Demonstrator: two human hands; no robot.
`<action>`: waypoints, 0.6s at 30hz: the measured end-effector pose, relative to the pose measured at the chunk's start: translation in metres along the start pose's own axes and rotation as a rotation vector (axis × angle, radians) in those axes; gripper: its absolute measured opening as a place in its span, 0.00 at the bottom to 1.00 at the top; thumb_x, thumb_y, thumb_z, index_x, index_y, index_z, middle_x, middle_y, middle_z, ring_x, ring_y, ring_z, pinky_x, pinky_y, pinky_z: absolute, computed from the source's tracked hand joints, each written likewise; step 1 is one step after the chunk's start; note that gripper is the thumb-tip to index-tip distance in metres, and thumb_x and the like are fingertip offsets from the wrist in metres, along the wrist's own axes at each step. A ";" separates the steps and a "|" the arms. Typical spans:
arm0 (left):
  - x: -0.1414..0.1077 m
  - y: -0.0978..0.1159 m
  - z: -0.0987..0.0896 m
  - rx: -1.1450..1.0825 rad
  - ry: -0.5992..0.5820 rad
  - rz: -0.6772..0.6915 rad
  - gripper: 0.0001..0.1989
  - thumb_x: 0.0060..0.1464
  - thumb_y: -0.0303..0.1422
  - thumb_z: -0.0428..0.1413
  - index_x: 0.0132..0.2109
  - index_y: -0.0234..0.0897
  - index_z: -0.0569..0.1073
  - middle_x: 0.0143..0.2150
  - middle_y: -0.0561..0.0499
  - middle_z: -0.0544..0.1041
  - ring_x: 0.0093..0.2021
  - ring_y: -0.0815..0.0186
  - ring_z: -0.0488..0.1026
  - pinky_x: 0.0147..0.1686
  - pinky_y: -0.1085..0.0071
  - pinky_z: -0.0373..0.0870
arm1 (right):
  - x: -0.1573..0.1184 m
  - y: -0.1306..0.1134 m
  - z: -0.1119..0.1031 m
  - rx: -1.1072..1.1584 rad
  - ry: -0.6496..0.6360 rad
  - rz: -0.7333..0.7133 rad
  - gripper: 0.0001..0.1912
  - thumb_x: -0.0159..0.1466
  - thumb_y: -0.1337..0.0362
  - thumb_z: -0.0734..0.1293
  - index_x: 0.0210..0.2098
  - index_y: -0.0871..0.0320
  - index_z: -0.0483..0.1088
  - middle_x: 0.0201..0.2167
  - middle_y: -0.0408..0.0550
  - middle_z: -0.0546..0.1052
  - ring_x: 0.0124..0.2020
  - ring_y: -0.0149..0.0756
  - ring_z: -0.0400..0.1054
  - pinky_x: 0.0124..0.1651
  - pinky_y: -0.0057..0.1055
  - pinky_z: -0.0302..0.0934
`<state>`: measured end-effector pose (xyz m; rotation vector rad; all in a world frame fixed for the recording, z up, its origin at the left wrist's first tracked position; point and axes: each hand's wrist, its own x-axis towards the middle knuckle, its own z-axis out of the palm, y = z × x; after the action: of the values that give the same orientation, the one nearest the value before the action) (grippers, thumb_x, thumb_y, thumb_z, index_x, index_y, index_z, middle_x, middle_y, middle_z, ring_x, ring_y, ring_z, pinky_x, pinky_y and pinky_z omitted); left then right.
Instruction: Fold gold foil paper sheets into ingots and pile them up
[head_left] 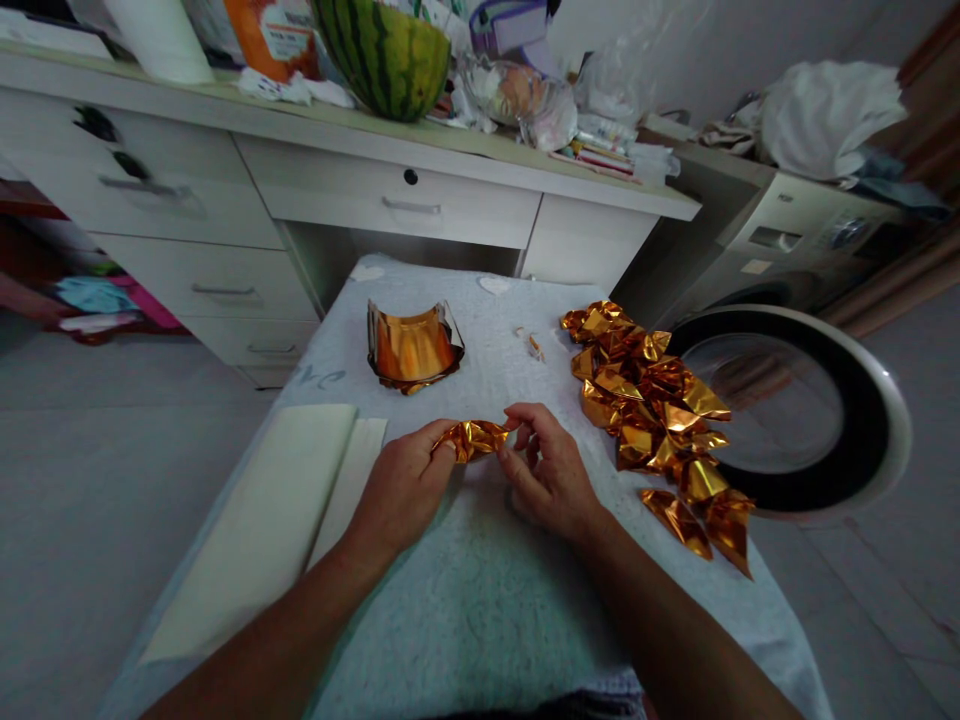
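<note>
Between my two hands is a crumpled gold foil packet (474, 440), low over the cloth-covered table (480, 610). My left hand (409, 480) grips its left end between thumb and fingers. At its right end, the thumb and index finger of my right hand (549, 470) close on the foil tip. A curved stack of gold foil sheets (414, 345) stands beyond my left hand. To the right lies a pile of twisted gold foil packets (637, 390). Small scraps (535, 347) rest on the cloth between stack and pile.
Pale folded sheets (255, 520) lie at the table's left. Behind stands a white desk (465, 200) with drawers, bearing a cut watermelon (386, 60) and clutter. A washing machine's open round door (862, 410) borders the table's right side.
</note>
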<state>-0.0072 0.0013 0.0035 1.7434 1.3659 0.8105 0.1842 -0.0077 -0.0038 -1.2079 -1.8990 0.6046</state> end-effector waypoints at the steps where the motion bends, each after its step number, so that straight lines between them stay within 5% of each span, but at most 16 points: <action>1: 0.000 -0.001 0.000 0.020 0.013 0.000 0.17 0.58 0.32 0.45 0.45 0.38 0.77 0.39 0.50 0.80 0.41 0.60 0.76 0.42 0.67 0.67 | 0.000 0.001 -0.001 -0.002 -0.014 -0.047 0.20 0.61 0.67 0.63 0.53 0.56 0.62 0.44 0.50 0.71 0.39 0.36 0.66 0.36 0.30 0.63; 5: 0.001 -0.003 -0.001 0.073 0.019 -0.012 0.17 0.58 0.32 0.45 0.45 0.38 0.77 0.40 0.49 0.81 0.41 0.59 0.76 0.43 0.65 0.67 | 0.003 0.007 0.002 -0.035 -0.096 -0.149 0.22 0.58 0.74 0.61 0.51 0.55 0.64 0.46 0.52 0.70 0.47 0.39 0.65 0.44 0.34 0.64; 13: 0.001 -0.003 0.000 0.019 0.036 -0.013 0.15 0.61 0.37 0.47 0.47 0.40 0.76 0.42 0.50 0.80 0.42 0.60 0.75 0.43 0.66 0.67 | 0.006 0.015 0.006 -0.063 -0.062 -0.144 0.10 0.64 0.73 0.59 0.40 0.54 0.68 0.37 0.48 0.74 0.40 0.36 0.67 0.43 0.33 0.63; 18: -0.001 -0.006 0.002 -0.079 0.096 -0.052 0.23 0.64 0.45 0.44 0.61 0.39 0.62 0.25 0.58 0.69 0.26 0.65 0.70 0.29 0.70 0.62 | 0.008 0.012 -0.001 -0.054 0.006 -0.062 0.08 0.64 0.72 0.60 0.37 0.55 0.69 0.35 0.48 0.74 0.37 0.35 0.68 0.40 0.31 0.63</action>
<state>-0.0082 0.0007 -0.0026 1.6208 1.4170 0.9172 0.1896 0.0044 -0.0090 -1.1780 -1.9510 0.5190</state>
